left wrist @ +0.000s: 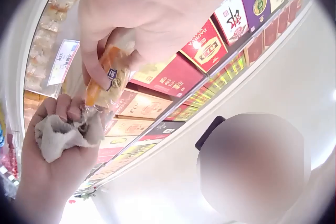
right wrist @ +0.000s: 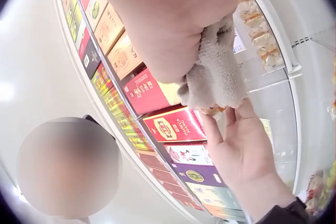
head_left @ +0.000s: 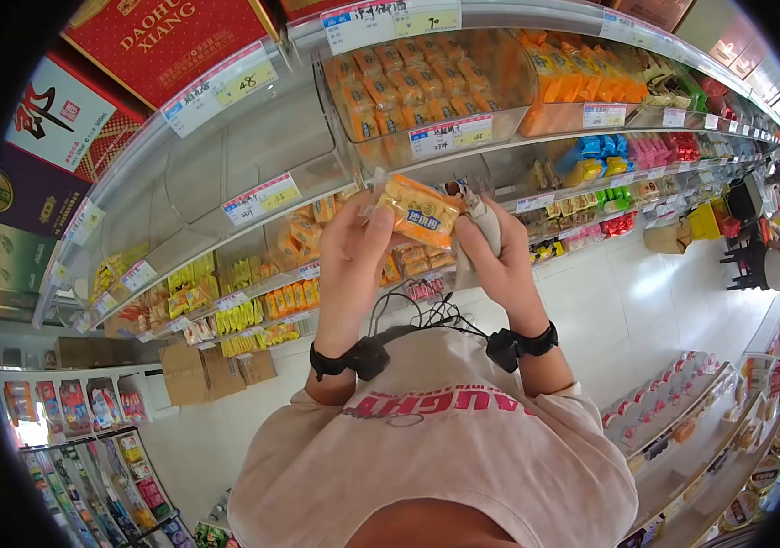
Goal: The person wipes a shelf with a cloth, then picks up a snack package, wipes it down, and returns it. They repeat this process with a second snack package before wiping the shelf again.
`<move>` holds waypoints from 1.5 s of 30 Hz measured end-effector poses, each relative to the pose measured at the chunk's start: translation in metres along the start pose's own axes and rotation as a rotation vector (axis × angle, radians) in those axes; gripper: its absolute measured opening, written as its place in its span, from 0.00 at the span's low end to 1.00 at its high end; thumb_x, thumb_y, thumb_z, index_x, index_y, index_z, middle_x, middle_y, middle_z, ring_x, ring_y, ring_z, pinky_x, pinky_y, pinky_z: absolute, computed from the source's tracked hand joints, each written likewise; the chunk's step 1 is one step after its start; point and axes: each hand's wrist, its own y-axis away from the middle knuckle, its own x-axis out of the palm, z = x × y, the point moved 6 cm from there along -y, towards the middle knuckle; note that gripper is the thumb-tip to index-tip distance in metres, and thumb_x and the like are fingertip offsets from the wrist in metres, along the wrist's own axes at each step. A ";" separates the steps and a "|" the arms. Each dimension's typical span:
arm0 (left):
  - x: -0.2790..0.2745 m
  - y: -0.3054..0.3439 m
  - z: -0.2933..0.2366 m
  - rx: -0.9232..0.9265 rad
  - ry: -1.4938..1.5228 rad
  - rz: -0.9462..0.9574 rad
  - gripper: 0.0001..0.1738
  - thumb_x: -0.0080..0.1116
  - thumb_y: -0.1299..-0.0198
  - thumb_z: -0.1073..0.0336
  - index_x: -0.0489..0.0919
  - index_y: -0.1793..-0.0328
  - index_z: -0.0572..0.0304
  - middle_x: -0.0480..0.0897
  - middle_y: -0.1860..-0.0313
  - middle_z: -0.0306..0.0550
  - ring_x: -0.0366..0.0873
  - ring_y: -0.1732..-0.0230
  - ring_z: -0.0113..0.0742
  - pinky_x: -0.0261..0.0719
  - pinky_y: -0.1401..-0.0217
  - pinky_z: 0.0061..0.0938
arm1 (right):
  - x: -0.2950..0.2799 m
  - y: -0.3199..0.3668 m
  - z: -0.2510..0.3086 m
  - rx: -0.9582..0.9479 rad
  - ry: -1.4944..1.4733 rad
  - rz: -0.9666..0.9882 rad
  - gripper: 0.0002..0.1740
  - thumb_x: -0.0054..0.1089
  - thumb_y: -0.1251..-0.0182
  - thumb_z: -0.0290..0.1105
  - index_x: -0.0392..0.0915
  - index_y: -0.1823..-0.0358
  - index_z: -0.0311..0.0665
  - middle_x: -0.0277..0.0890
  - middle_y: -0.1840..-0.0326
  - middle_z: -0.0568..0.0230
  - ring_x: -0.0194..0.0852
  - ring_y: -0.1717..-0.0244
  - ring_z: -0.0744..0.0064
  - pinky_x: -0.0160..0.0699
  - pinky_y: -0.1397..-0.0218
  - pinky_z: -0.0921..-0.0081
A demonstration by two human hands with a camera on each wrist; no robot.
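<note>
left: your left hand (head_left: 353, 245) pinches the orange-and-clear packet (head_left: 416, 212) at one end | right: your right hand (head_left: 502, 265) grips the grey cloth (head_left: 488, 230) by the other end | packet: between your hands, label toward you, before the shelving (head_left: 267, 146)

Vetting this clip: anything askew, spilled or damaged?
No spill or visible damage stands out around the snack packet or grey cloth. One oddity: black cables bunch loosely in front of the shirt; they look tangled and might snag.
</note>
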 end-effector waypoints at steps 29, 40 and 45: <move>0.007 0.001 -0.021 0.214 -0.301 -0.093 0.18 0.70 0.39 0.77 0.82 0.42 0.70 0.87 0.50 0.46 0.79 0.59 0.23 0.77 0.56 0.17 | 0.013 -0.016 0.009 0.132 -0.138 -0.020 0.13 0.61 0.23 0.34 0.82 0.49 0.31 0.84 0.60 0.68 0.76 0.60 0.83 0.77 0.56 0.78; 0.019 0.002 -0.001 0.264 -0.471 -0.145 0.17 0.71 0.37 0.70 0.85 0.42 0.64 0.88 0.56 0.44 0.77 0.66 0.24 0.76 0.62 0.20 | 0.004 -0.029 0.001 0.042 -0.128 -0.208 0.11 0.58 0.22 0.31 0.82 0.51 0.29 0.85 0.61 0.65 0.76 0.61 0.83 0.77 0.56 0.79; 0.013 -0.003 -0.007 0.285 -0.486 -0.162 0.15 0.65 0.33 0.70 0.84 0.41 0.63 0.87 0.57 0.44 0.77 0.66 0.25 0.76 0.61 0.21 | 0.016 -0.026 0.010 -0.101 0.044 -0.006 0.16 0.63 0.28 0.31 0.79 0.43 0.31 0.85 0.56 0.61 0.79 0.59 0.75 0.78 0.52 0.75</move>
